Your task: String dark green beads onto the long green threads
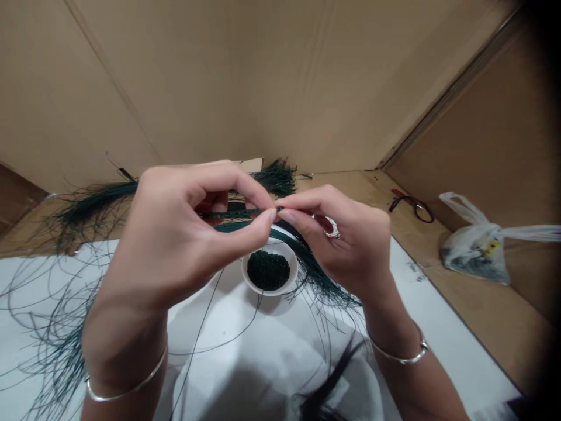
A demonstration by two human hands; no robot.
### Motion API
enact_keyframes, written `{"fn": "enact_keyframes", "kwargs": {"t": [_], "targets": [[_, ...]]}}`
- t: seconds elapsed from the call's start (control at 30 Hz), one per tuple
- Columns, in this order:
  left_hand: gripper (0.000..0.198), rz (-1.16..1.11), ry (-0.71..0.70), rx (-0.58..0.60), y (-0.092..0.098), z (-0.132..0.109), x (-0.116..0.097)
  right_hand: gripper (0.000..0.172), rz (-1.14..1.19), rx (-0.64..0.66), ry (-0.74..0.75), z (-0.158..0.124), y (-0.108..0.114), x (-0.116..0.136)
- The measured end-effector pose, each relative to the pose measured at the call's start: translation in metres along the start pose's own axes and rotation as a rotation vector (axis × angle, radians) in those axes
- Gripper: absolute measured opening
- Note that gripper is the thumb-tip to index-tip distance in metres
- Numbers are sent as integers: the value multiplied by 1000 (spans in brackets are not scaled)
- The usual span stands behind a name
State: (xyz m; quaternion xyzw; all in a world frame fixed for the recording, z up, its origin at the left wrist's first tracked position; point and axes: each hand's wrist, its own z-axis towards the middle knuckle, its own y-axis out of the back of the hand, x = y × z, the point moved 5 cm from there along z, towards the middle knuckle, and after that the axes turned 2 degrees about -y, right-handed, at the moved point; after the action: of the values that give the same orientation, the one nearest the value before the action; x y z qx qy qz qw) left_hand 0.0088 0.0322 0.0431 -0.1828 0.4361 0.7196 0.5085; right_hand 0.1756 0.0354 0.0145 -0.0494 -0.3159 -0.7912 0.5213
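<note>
My left hand (175, 234) is raised over the white sheet (438, 316), thumb and forefinger pinched on a short string of dark green beads (232, 214). My right hand (342, 240), a ring on one finger, pinches the string's right end, fingertips touching those of the left. Just below the hands sits a small white bowl (289, 280) filled with dark green beads. Thin dark threads (210, 327) hang down from the hands across the sheet. Both wrists wear silver bangles.
Bundles of dark green strands (96, 199) lie at the left and behind the hands (280, 174). A tied plastic bag (475, 248) and dark-handled scissors (414, 206) rest on the cardboard floor at right. Cardboard walls enclose the space.
</note>
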Motion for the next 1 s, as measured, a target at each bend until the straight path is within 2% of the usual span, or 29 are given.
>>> {"fn": "enact_keyframes", "kwargs": {"t": [0.13, 0.33, 0.63, 0.87, 1.0], "targets": [[10, -31, -38, -16, -1, -1, -2, 11, -16, -3, 62, -1, -1, 3], [12, 38, -119, -64, -1, -3, -8, 9, 51, -55, 99, -2, 2, 4], [15, 33, -133, -105, -1, -6, -12, 15, 239, -105, -31, -3, 1, 2], [14, 18, -123, -107, -5, -7, -8, 9, 314, -123, -114, -5, 1, -1], [15, -8, -127, -102, -6, -6, -8, 7, 444, -115, -176, -6, -2, -4]]}}
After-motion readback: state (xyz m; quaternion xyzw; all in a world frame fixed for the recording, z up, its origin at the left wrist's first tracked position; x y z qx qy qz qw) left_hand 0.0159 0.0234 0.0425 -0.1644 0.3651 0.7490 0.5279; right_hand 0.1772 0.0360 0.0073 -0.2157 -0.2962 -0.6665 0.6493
